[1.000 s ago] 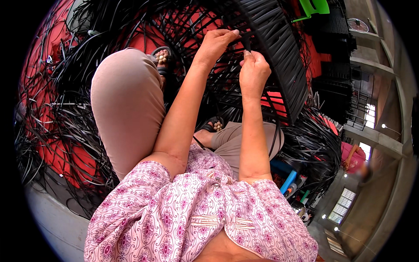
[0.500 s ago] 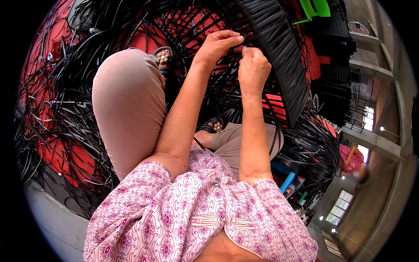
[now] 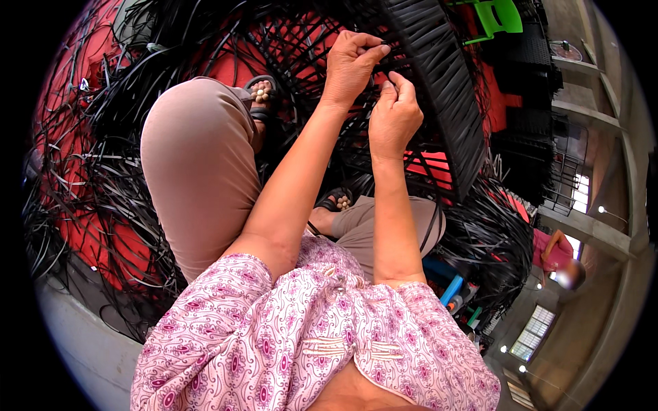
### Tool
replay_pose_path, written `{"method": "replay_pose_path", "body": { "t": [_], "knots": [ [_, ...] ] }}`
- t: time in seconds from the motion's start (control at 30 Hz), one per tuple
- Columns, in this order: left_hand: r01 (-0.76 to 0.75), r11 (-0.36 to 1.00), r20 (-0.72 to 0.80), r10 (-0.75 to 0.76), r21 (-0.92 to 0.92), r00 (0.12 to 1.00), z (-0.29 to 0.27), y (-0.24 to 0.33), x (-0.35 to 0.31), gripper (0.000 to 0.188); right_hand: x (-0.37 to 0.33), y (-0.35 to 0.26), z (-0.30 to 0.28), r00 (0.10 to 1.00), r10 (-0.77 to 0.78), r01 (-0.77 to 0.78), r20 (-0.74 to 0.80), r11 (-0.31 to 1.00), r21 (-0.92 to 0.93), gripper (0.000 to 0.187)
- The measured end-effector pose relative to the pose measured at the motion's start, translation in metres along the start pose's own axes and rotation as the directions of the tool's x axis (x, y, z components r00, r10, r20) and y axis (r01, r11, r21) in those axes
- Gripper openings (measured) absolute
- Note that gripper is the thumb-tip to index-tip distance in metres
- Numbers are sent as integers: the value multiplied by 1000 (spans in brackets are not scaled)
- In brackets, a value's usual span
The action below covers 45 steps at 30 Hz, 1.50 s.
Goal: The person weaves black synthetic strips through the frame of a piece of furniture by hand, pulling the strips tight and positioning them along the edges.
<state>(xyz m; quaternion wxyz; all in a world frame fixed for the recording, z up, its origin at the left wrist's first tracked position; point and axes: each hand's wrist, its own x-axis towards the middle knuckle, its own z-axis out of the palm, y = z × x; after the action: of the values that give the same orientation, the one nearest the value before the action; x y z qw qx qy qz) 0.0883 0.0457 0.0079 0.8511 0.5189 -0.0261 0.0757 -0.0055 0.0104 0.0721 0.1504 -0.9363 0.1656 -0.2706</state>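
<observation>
A black woven frame of flat strips (image 3: 439,82), its near side closely wrapped, stands tilted in front of me. My left hand (image 3: 349,67) is over its open lattice, thumb and fingers pinched together at the tips. Whatever lies in that pinch is too thin to make out against the black weave. Lower and to the right, beside the wrapped side, is my right hand (image 3: 395,125). Its thumb and forefinger point up close together and the other fingers curl in; anything they hold is hidden.
Loose black strips (image 3: 103,181) lie tangled over a red floor covering (image 3: 127,250) on the left. More strips (image 3: 476,236) are heaped at right, near a blue object (image 3: 452,290). A green chair (image 3: 499,17) and stacked black woven pieces (image 3: 524,82) stand beyond. Another person (image 3: 554,251) is farther off.
My left hand has risen slightly and shifted right. My right hand has moved a little down and left, its forefinger lifting up. The hands are farther apart.
</observation>
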Motion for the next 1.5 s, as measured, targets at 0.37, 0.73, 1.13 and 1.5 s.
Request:
{"method": "replay_pose_path", "body": {
  "t": [0.37, 0.73, 1.13, 1.5],
  "knots": [
    [181, 983, -17, -180, 32, 983, 20, 5, 16, 24, 18, 16, 2, 999, 14, -7, -52, 991, 132, 8],
    [249, 952, 183, -281, 180, 942, 6, 6, 28, 37, 18, 18, 8, 999, 20, -16, -46, 996, 91, 6],
    [285, 945, 102, -271, -161, 957, -21, 4, 36, 12, 25, 0, 6, 999, 38, -37, 24, 997, -70, 12],
    [35, 998, 9, -35, -57, 999, -4, -1, 56, 16, 14, 4, 16, 989, -148, 149, 26, 987, -55, 20]
  ]
}}
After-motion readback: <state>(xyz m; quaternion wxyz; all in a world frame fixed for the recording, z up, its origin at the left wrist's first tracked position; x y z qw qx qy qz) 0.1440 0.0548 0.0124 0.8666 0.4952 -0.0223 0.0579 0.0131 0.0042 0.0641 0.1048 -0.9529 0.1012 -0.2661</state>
